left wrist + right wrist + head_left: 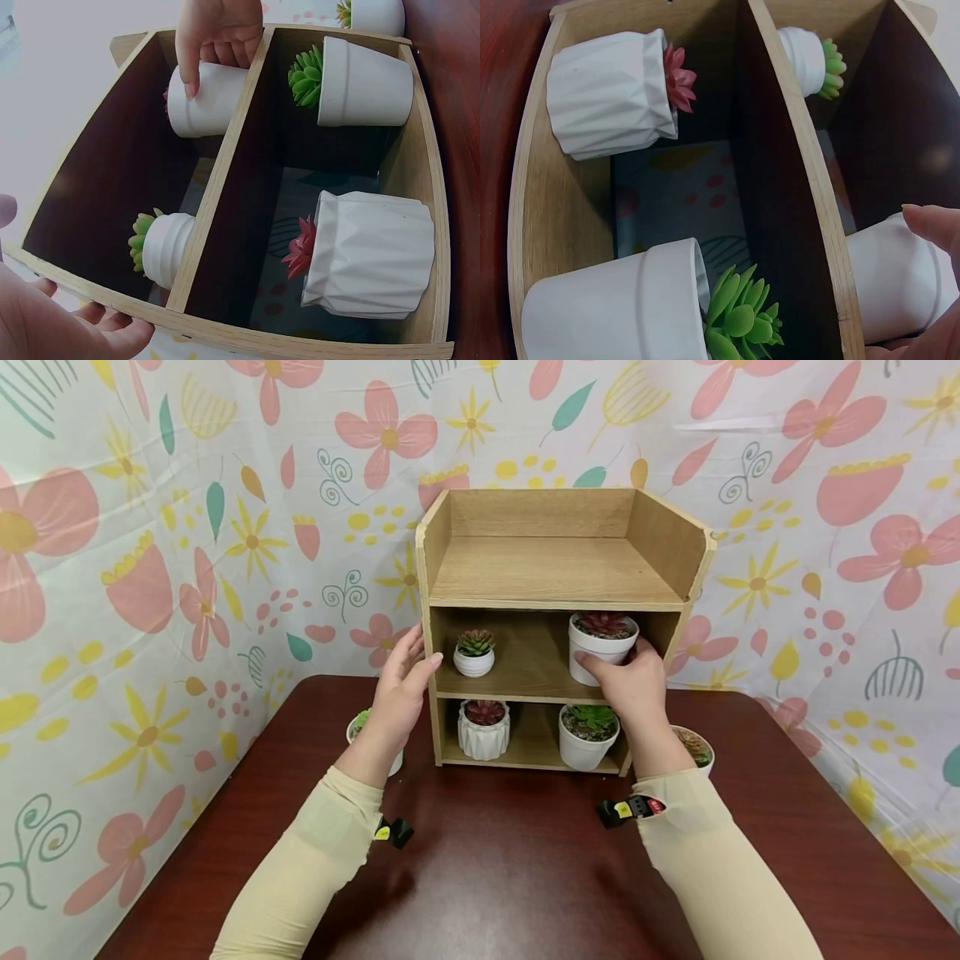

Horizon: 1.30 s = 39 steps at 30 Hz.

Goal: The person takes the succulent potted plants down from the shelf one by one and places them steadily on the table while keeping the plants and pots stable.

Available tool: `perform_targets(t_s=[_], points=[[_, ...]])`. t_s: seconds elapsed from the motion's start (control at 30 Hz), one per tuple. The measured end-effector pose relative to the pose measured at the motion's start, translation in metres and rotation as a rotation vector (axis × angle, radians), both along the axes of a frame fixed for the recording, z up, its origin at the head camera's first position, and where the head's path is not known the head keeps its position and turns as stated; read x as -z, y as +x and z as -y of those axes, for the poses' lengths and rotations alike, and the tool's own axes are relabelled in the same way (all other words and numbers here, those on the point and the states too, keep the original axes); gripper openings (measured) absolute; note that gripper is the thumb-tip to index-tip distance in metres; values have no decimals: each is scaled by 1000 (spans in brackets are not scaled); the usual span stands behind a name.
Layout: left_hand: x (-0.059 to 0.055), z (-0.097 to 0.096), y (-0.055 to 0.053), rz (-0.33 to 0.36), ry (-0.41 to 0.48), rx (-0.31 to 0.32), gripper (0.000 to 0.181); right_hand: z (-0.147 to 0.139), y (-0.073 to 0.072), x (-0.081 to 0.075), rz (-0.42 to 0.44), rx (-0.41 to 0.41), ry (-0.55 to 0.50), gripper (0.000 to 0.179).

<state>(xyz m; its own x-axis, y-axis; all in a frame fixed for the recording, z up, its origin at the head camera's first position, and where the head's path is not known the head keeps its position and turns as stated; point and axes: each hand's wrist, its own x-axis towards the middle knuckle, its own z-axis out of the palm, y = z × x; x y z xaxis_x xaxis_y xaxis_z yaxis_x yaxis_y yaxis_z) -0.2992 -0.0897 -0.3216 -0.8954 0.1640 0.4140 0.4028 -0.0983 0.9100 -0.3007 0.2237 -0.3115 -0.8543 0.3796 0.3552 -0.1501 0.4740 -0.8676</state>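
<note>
1. Right hand [636, 689] holds the red-plant pot [600, 646]: thumb across its front, fingers reaching round its right side, so that they stand apart by the pot's width, clamped on it.
2. That pot is inside the shelf [555, 568], at the right end of the middle board [525, 697]. Its axis is about upright, rim up, and it lies directly between thumb and fingers. Whether its base touches the board I cannot tell.
3. Of the two, the right hand is the nearer to this pot. The left hand [401, 689] is across at the far side, its fingers nearly straight along the outside of the left wall, thumb towards the front edge; it holds no pot.
4. Room is tight on two sides: the right wall is close beside the right hand's fingers, and the top board is just above the red plant.
5. To the left on the same board stands the small pot [474, 662], well apart from the held one, with no pot between them.
6. On the bottom board, the faceted pot [483, 741] is at the left and the green-plant pot [587, 749] at the right, below the held pot.
7. Outside, the left pot [397, 762] is partly hidden by the left wrist, and the right pot [696, 748] is just beside the right wrist.
</note>
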Motion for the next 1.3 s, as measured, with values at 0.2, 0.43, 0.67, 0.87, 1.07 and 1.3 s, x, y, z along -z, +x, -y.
perform_targets(t_s=[0.2, 0.43, 0.67, 0.87, 1.07, 1.3], points=[[-1, -2, 1, -16, 2, -5, 63, 2, -1, 0, 17, 24, -7, 82], [0, -3, 2, -18, 5, -5, 63, 3, -6, 3, 26, 62, 1, 89], [2, -4, 1, -25, 20, 4, 63, 4, -6, 3, 37, 66, -3, 90], [3, -5, 0, -24, 37, 11, 64, 3, -3, 3, 33, 57, -11, 91], [3, -5, 1, -18, 36, 17, 66, 2, -3, 3, 28, 36, -14, 91], [3, -5, 0, -15, 19, 8, 66, 2, -3, 4, 20, 31, 9, 88]])
